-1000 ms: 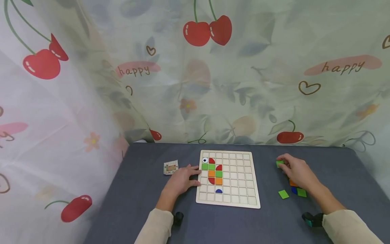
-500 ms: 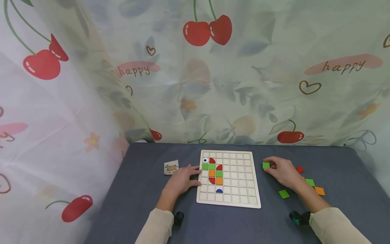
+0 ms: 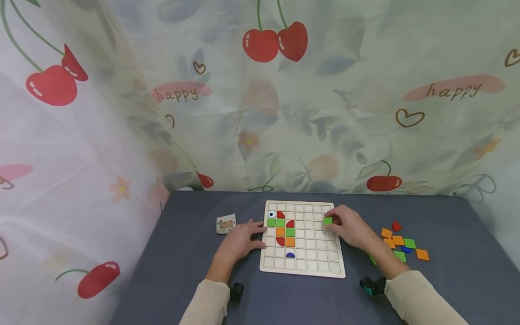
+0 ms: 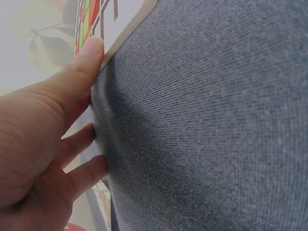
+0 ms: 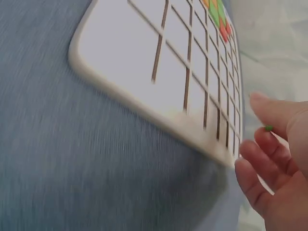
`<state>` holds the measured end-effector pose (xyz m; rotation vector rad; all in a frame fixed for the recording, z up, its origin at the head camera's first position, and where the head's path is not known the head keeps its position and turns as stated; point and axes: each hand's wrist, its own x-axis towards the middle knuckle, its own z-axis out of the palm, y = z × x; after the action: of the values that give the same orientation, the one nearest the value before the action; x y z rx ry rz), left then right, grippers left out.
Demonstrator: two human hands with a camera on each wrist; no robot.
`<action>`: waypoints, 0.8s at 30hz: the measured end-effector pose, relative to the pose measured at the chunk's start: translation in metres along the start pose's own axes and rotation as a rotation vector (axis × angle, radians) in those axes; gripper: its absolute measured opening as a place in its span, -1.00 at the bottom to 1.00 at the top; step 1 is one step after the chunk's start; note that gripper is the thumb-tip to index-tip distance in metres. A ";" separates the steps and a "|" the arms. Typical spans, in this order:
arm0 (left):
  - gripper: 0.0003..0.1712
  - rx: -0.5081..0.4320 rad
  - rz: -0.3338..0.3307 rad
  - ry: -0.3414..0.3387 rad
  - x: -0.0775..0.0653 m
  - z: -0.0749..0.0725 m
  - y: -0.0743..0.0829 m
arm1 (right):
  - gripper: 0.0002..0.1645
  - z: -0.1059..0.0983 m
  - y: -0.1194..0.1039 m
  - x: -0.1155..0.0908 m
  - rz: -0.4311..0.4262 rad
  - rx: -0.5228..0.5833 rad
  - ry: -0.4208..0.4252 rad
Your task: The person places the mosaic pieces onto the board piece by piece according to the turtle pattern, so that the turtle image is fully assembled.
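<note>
A pale wooden grid board (image 3: 308, 266) lies on the dark cloth, with red, green, orange and blue pieces and an eye piece set in its left cells. Along the left edge, my left hand (image 3: 240, 241) rests with fingers spread and nearly straight; its thumb (image 4: 79, 62) touches the board's rim in the left wrist view. My right hand (image 3: 351, 226) pinches a green square tile (image 3: 327, 220) between thumb and fingers, over the board's right edge. Only a sliver of that tile shows in the right wrist view, mostly hidden by the fingers.
Right of the board lie loose orange tiles (image 3: 422, 254), green tiles (image 3: 409, 243), a red piece (image 3: 396, 226) and a blue piece (image 3: 406, 249), partly behind the right forearm. A small picture card (image 3: 225, 223) sits left of the board. A printed curtain (image 3: 260, 135) hangs behind the table.
My right hand has carried the green tile leftward from the loose pieces to the board's right edge. The left hand has stayed at the board's left side.
</note>
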<state>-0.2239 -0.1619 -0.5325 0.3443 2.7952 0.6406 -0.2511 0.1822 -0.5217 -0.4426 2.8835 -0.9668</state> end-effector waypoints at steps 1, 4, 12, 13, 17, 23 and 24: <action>-0.30 -0.001 0.000 0.000 0.000 0.000 0.000 | -0.62 0.003 -0.003 0.001 -0.014 -0.002 -0.005; -0.31 -0.006 0.005 0.002 0.000 -0.001 0.000 | -0.64 0.011 -0.011 0.005 -0.039 0.001 -0.014; -0.32 -0.007 0.006 0.013 -0.001 -0.001 0.000 | -0.67 0.031 -0.027 0.019 -0.023 0.033 -0.032; -0.32 -0.006 0.008 0.014 -0.001 -0.001 0.000 | -0.65 0.034 -0.028 0.020 -0.014 0.043 -0.034; -0.31 -0.008 0.014 0.020 -0.002 -0.001 -0.001 | -0.58 0.042 -0.034 0.025 0.024 0.074 -0.050; -0.31 -0.006 0.028 0.023 -0.001 0.000 -0.002 | -0.63 0.053 -0.037 0.028 0.029 0.108 -0.043; -0.32 -0.005 0.029 0.023 -0.001 0.000 -0.002 | -0.64 0.055 -0.037 0.028 0.026 0.113 -0.035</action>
<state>-0.2233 -0.1645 -0.5329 0.3803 2.8148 0.6617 -0.2599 0.1142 -0.5426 -0.4086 2.7794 -1.0994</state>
